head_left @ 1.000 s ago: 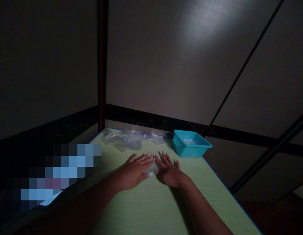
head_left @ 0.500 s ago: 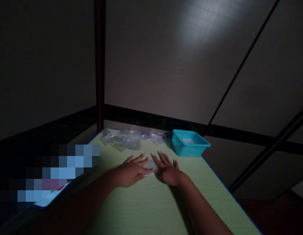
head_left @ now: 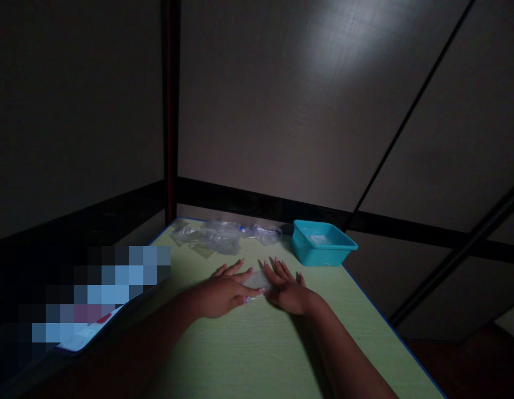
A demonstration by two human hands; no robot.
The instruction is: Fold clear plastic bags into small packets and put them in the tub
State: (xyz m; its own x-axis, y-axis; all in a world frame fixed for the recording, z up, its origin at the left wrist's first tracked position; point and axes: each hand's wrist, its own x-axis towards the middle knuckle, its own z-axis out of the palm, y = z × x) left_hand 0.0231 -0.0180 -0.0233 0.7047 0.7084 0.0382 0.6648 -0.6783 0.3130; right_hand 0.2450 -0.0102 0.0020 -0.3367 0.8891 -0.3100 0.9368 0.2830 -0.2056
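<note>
A small piece of clear plastic [head_left: 257,281] lies on the light green table [head_left: 248,354] between my two hands. My left hand [head_left: 225,291] rests on its left side, palm down with the fingers spread. On its right side my right hand [head_left: 288,288] is pressed flat, its fingers also apart. The hands cover parts of the plastic, so its full outline is hidden.
Crumpled clear plastic bags [head_left: 221,237] lie along the table's far edge. A turquoise basket [head_left: 323,255] with something white inside stands at the back right corner. At the left is a pixelated bright area [head_left: 111,288]. Panelled walls [head_left: 260,111] rise behind the table.
My right hand has shifted very slightly to the right over the plastic. My left hand has hardly moved.
</note>
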